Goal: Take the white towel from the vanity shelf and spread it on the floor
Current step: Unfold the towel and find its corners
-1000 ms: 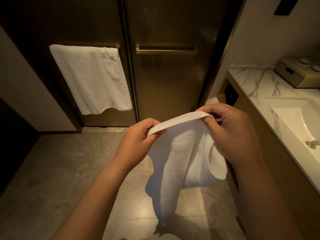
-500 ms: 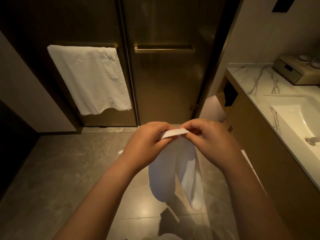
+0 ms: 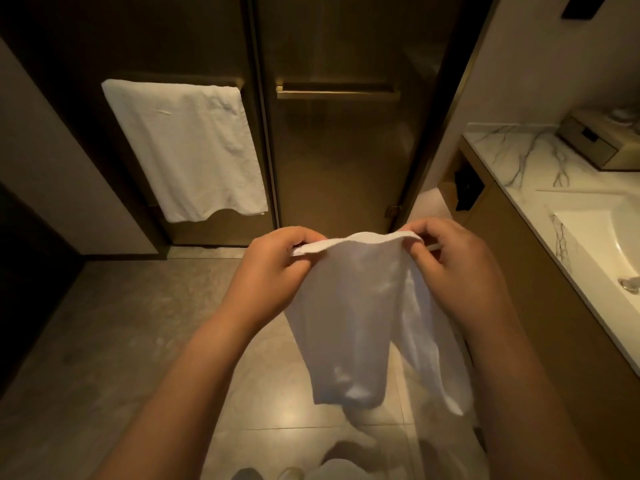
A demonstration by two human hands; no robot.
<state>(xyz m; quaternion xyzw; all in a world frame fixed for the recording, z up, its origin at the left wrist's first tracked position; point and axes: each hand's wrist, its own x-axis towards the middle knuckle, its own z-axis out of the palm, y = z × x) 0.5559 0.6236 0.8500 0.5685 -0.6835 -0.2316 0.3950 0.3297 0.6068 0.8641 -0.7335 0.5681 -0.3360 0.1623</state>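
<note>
White and soft, the towel (image 3: 349,323) hangs in the air above the floor (image 3: 121,341), seen from the head camera. The left hand (image 3: 273,271) pinches one end of its top edge. The right hand (image 3: 453,271) pinches the other end. The rest droops down in loose folds. It looks light and floppy, so it should not break or slip much. I think the best place to hold it is the two top corners, pulled wide apart, so it opens flat before it goes down.
</note>
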